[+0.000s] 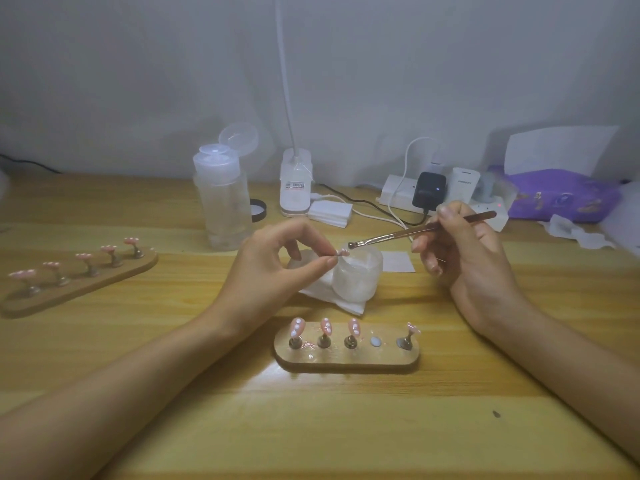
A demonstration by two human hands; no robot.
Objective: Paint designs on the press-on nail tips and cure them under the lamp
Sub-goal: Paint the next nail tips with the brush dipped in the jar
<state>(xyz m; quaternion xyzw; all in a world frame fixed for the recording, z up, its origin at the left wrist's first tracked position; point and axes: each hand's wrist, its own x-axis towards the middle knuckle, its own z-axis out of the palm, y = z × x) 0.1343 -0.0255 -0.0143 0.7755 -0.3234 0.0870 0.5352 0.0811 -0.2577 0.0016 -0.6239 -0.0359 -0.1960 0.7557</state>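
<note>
Left grip (pixel 273 261) pinches nail tip (pixel 341 252), just beside the brush (pixel 398 233) in right grip (pixel 464 251).

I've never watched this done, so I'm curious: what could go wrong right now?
The tiny nail tip is only pinched by the left hand by the jar; it might slip and drop. The brush in the right hand could smear it. The stand sits between both forearms and might get knocked.

Pink nail tips (pixel 326 326) w/ white dots; purple pack (pixel 561 199); wood-grain table (pixel 207 410).
</note>
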